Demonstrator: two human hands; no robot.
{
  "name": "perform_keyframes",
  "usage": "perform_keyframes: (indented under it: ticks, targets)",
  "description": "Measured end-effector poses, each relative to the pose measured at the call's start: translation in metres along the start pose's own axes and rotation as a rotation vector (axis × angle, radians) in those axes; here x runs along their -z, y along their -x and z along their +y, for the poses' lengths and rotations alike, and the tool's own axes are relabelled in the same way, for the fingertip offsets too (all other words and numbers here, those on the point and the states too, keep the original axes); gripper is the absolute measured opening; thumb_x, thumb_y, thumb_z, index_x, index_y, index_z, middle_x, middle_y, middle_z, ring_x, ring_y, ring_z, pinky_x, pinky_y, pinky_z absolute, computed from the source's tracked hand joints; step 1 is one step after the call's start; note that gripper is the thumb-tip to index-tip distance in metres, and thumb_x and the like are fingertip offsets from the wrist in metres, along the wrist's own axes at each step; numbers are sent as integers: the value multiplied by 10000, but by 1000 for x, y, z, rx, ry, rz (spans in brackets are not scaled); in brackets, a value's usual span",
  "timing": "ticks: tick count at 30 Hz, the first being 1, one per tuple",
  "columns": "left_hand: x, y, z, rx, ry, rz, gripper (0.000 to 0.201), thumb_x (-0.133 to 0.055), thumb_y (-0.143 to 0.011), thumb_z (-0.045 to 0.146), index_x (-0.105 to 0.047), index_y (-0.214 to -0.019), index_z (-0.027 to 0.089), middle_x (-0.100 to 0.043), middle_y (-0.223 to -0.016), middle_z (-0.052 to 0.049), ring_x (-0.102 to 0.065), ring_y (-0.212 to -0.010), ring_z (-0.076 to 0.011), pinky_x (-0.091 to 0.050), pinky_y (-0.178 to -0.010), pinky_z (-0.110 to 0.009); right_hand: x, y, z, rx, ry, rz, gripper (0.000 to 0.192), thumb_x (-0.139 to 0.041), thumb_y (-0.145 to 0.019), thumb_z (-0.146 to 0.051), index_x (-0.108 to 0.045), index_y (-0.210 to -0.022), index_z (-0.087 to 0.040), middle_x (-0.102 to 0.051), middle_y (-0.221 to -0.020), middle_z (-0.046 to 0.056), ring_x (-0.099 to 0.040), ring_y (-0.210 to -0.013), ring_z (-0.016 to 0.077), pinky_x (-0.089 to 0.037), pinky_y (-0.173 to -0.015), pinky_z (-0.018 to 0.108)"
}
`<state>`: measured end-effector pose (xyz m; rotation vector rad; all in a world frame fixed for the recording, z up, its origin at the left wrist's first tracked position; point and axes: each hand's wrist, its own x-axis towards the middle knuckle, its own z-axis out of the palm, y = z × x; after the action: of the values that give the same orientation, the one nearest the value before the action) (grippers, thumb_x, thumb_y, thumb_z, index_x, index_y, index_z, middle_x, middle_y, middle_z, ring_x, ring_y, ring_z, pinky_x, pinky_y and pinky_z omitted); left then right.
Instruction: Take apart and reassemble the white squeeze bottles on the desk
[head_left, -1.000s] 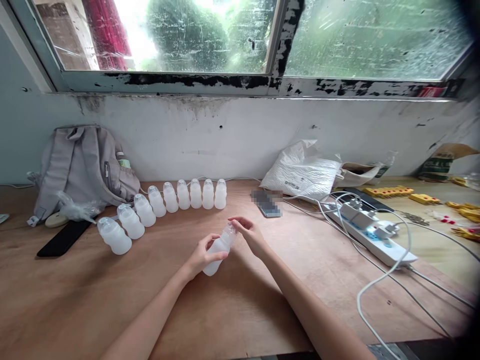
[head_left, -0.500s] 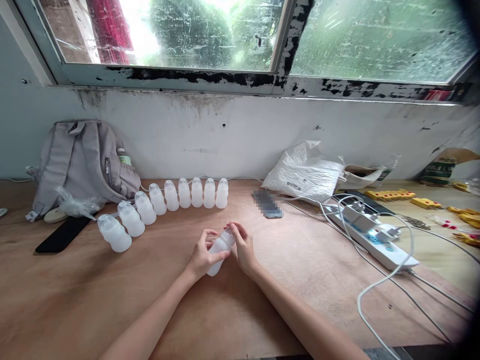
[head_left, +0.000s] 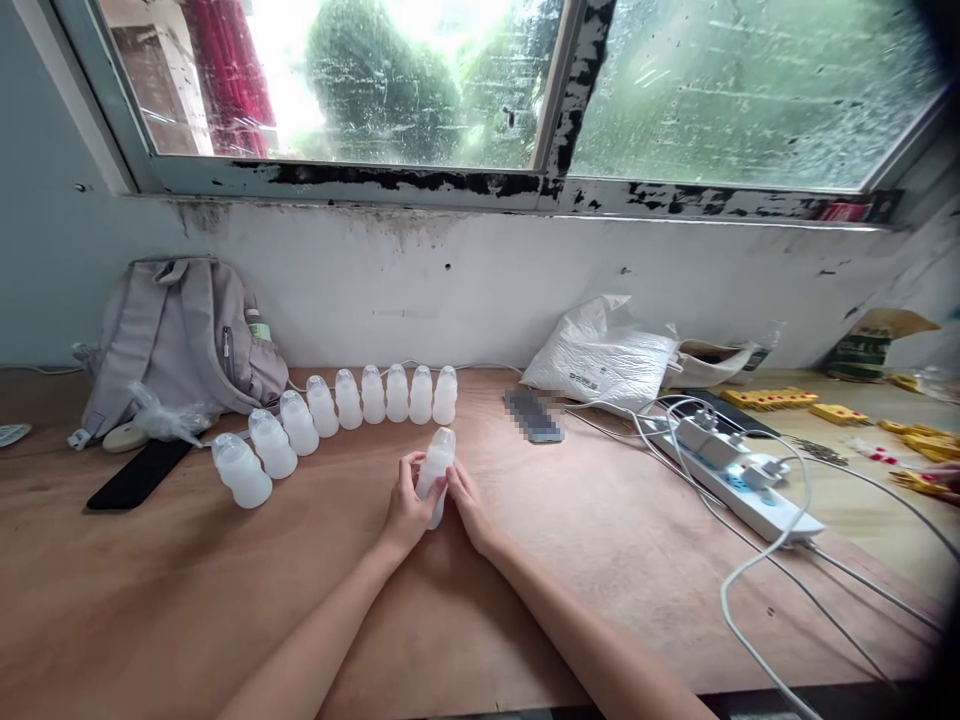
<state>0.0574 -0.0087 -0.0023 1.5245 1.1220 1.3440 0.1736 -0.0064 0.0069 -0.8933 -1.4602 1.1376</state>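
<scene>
1. At the far left of the worktop (head_left: 187,600), a grey backpack (head_left: 176,335) leans against the wall, with a crumpled clear plastic bag (head_left: 169,418) and a black phone (head_left: 139,475) lying flat in front of it.
2. Right of the phone, a row of white bottles (head_left: 337,410) curves from near the black phone toward the wall, nine in all, standing upright and close together.
3. Centre, nearer than the row: the left hand (head_left: 405,510) is wrapped on the left side of a single white bottle (head_left: 436,465); grip clamped on its lower body.
4. The bottle stands roughly upright between both hands, its capped top clear above the fingers, its base low toward the worktop; whether it touches the wood cannot be told.
5. The right hand (head_left: 466,505) presses the bottle's right side, fingers closed against it; both forearms run back toward the camera.
6. Beyond and right, a blurred flat phone (head_left: 532,415) lies well apart from the hands.
7. Further right: a white sack (head_left: 604,355) against the wall, then a white power strip (head_left: 739,480) with plugs and loose white cables (head_left: 757,560) trailing across the worktop.
8. Far right edge: yellow parts (head_left: 780,398) scattered on a paler surface.
</scene>
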Motion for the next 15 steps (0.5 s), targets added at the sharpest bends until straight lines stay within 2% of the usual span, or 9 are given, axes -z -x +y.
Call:
perform_keyframes:
  ticks: [3,5,9,15]
  targets:
    - [2,-1,-3,-44,79,-9,432,-443,-806,425,-329,-1157,201,-492,-1158,-107,-482,-1063,-208,-371,-880,-323,-6,3,-1,30,22,-51,364,-431,-826,-421,-512,-1134,-245,-547,-1127,33,-490,-1042,207,-380,-900,332]
    - [2,-3,-4,-37,171,-35,453,-448,-803,425,-312,-1171,198,-449,-1209,-106,-442,-1112,-214,-361,-907,-327,-6,3,3,53,38,-43,399,-499,-788,-419,-501,-1147,-246,-519,-1169,41,-486,-1057,213,-397,-884,326]
    - [5,-5,-1,46,343,-81,471,-520,-762,405,-321,-1142,210,-481,-1172,-83,-475,-1074,-215,-395,-878,-316,1,0,17,66,45,-86,515,-592,-726,-380,-437,-1199,-245,-529,-1159,59,-509,-1036,217,-407,-881,353]
    - [14,-9,4,95,404,-174,506,-608,-700,340,-370,-1127,209,-513,-1151,-71,-479,-1074,-220,-386,-898,-336,9,-4,25,92,97,-126,508,-645,-673,-289,-438,-1134,-244,-582,-1047,39,-540,-976,198,-428,-843,346]
